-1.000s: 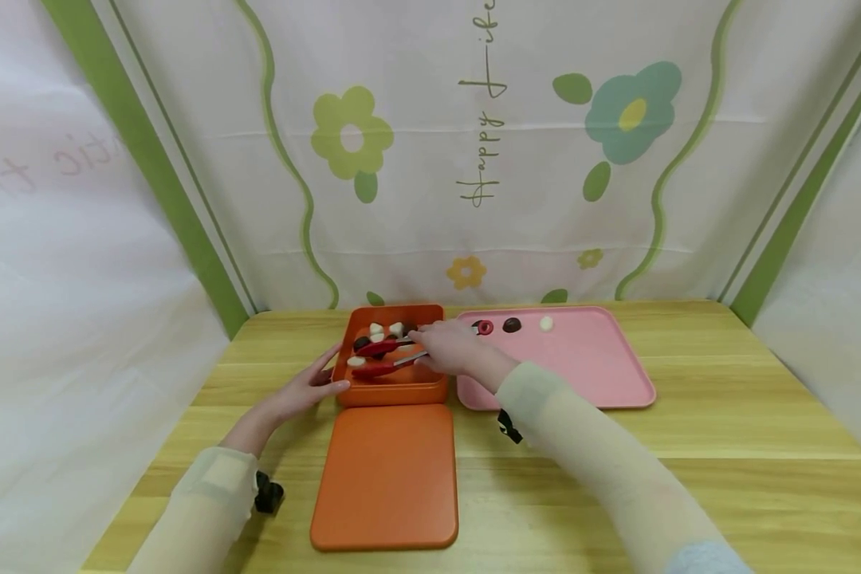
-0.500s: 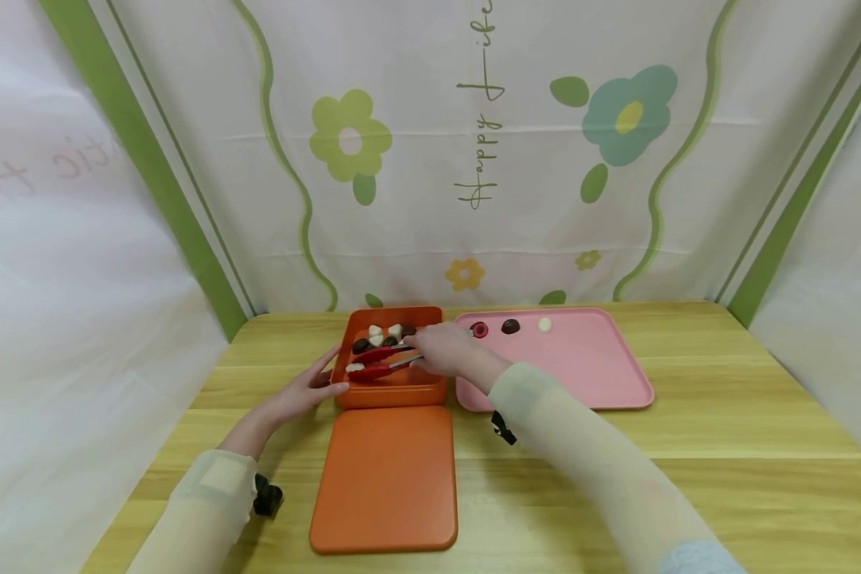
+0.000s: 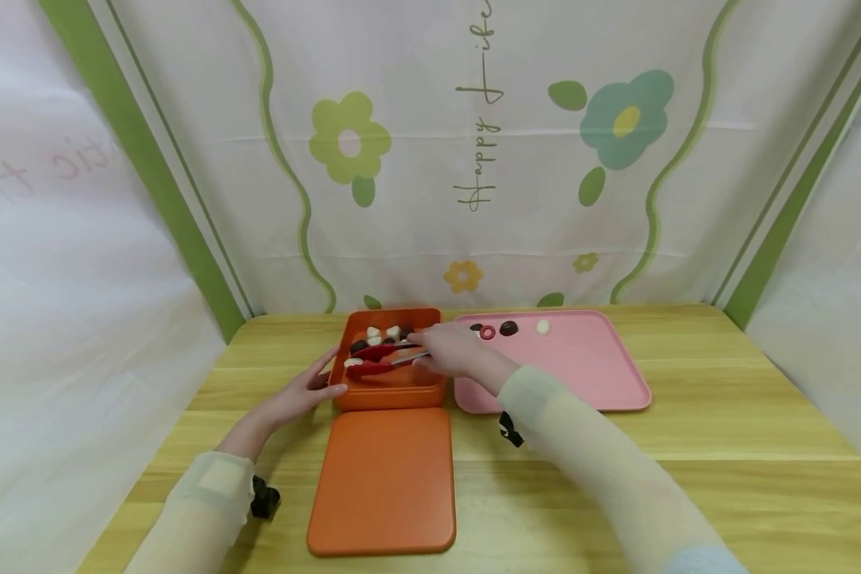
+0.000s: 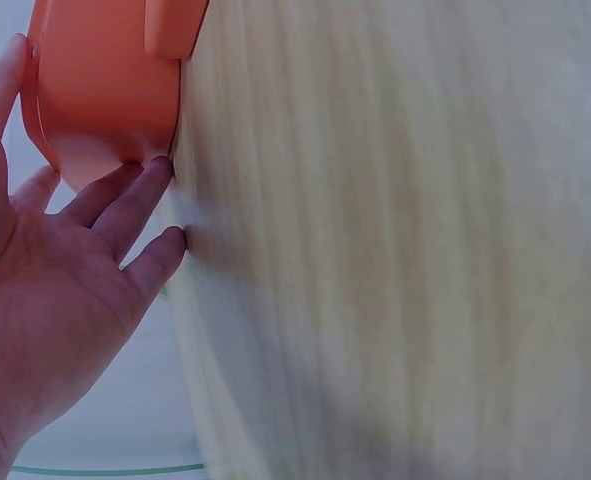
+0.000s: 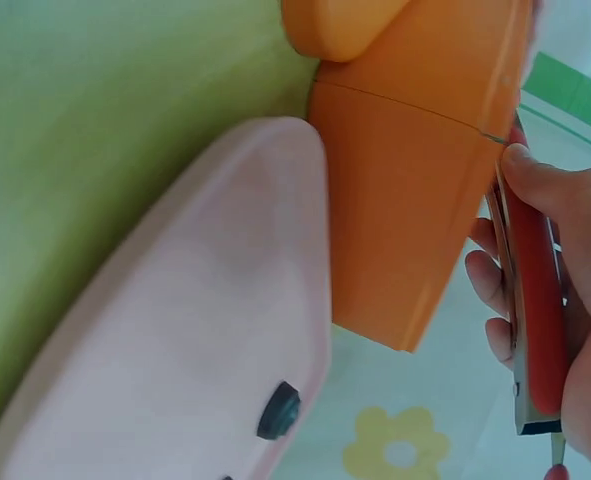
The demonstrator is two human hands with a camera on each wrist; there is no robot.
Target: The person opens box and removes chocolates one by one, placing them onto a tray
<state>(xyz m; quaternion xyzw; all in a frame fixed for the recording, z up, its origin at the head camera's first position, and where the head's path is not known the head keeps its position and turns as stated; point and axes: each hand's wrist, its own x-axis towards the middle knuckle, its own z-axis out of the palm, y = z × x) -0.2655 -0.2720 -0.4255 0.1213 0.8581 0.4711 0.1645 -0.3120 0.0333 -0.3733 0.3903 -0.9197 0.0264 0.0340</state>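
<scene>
In the head view my right hand (image 3: 450,349) grips a pair of tongs (image 3: 373,367) with red tips and metal arms. The tongs reach into an orange box (image 3: 387,399), arms apart. Their lower tip is beside a white chocolate-like piece (image 3: 353,363); their upper tip is near a dark piece (image 3: 359,346). More white and dark pieces lie at the box's back, some hidden by my right hand. My left hand (image 3: 301,395) touches the box's left side. In the left wrist view its fingers (image 4: 135,205) are spread and lightly bent against the box corner.
An orange lid (image 3: 383,482) lies flat in front of the box. To the right stands a pink tray (image 3: 581,367) with a dark piece (image 3: 509,328) and a white piece (image 3: 542,327) near its back edge. A patterned curtain (image 3: 416,215) rises behind the table.
The tongs' tips have shifted slightly left inside the box, closer to the white piece at the left. The left hand stays against the box; the pieces on the tray have not moved.
</scene>
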